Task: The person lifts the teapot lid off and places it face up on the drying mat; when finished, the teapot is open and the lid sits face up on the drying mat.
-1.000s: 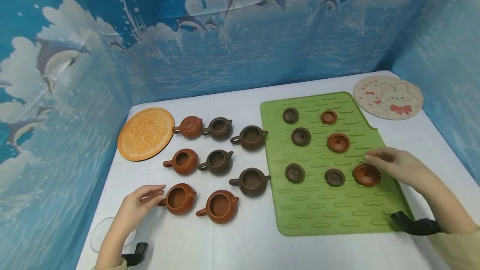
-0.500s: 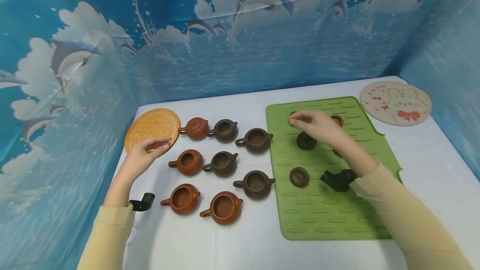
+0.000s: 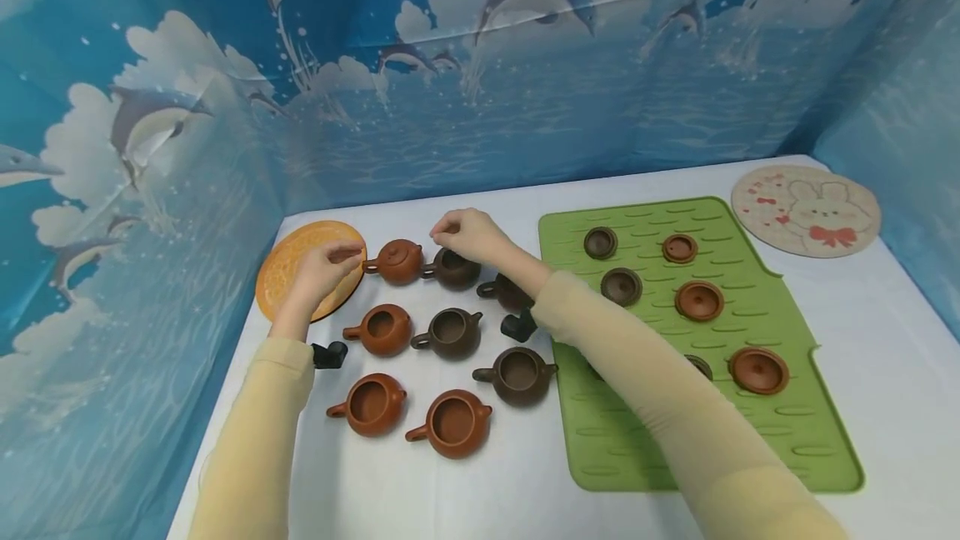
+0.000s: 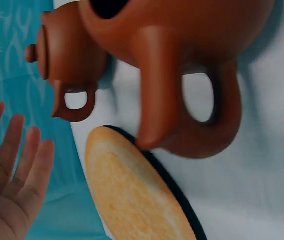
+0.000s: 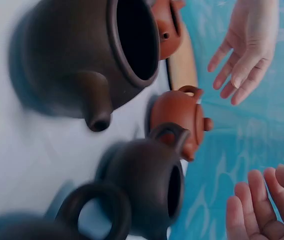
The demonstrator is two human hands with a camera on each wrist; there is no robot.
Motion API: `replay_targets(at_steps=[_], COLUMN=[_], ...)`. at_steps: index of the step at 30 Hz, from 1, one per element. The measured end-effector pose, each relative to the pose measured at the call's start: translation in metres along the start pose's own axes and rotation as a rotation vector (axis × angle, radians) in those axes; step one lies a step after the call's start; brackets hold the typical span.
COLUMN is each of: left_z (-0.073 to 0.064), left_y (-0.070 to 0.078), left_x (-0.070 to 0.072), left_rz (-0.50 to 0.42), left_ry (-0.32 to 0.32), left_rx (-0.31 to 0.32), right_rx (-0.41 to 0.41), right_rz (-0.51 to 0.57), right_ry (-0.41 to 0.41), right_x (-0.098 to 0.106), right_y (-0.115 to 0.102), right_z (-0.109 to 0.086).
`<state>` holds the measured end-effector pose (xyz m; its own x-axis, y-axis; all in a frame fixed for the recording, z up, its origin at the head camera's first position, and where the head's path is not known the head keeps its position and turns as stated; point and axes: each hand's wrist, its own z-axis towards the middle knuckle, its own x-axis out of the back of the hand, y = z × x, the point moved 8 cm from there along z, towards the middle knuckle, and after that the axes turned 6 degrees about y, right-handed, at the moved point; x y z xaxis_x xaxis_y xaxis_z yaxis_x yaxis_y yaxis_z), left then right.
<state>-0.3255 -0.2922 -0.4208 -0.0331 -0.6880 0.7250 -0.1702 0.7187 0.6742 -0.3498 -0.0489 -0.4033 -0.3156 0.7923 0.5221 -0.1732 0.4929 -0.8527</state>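
A reddish-brown teapot with its lid on point(image 3: 399, 262) stands in the back row, between both hands. My left hand point(image 3: 322, 273) hovers over the orange round mat point(image 3: 273, 273), just left of that teapot's handle; its fingers look extended and hold nothing in the left wrist view. Above a dark lidless teapot point(image 3: 459, 273) is my right hand point(image 3: 476, 236), fingers loosely bent and holding nothing in the right wrist view. The right wrist partly covers another dark teapot point(image 3: 508, 297). More lidless teapots, red-brown point(image 3: 386, 330) and dark point(image 3: 453, 334), stand in front.
On the right lies a green mat point(image 3: 652, 415) with several loose lids, red-brown point(image 3: 699, 301) and dark point(image 3: 621, 286); my right forearm hides part of it. A round rabbit mat point(image 3: 802, 211) lies at the back right. A dolphin-print curtain point(image 3: 480, 123) surrounds the white table.
My right hand has swept left from beside the red-brown lid on the green mat to the back row of teapots. My left hand has moved back from the front-left teapot to the orange mat.
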Motion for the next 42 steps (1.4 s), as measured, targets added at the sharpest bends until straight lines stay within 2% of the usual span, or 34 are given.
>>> replay_targets(at_steps=[6, 10, 15, 20, 32, 36, 42], left_z=[0.007, 0.01, 0.012, 0.013, 0.016, 0.016, 0.016], left_y=[-0.002, 0.001, 0.0, -0.002, -0.002, -0.003, -0.004], left_x=[-0.013, -0.019, -0.024, -0.027, -0.029, -0.029, -0.028], left_rz=[0.161, 0.181, 0.189, 0.206, 0.205, 0.202, 0.211], left_ry=[-0.026, -0.032, -0.009, 0.02, 0.068, 0.068, 0.058], left_rx=[0.002, -0.016, -0.03, -0.048, -0.024, -0.009, 0.014], right_rx=[-0.033, -0.044, -0.019, 0.02, 0.052, 0.051, 0.054], right_rz=[-0.039, -0.069, -0.126, -0.239, -0.492, -0.478, -0.392], right_ry=[-0.023, -0.049, -0.098, -0.147, -0.082, -0.04, 0.024], right_x=[-0.035, -0.053, -0.074, -0.089, -0.092, -0.088, -0.081], right_y=[-0.008, -0.014, -0.022, -0.028, -0.028, -0.031, -0.031], right_z=[0.022, 0.031, 0.037, 0.038, 0.042, 0.041, 0.041])
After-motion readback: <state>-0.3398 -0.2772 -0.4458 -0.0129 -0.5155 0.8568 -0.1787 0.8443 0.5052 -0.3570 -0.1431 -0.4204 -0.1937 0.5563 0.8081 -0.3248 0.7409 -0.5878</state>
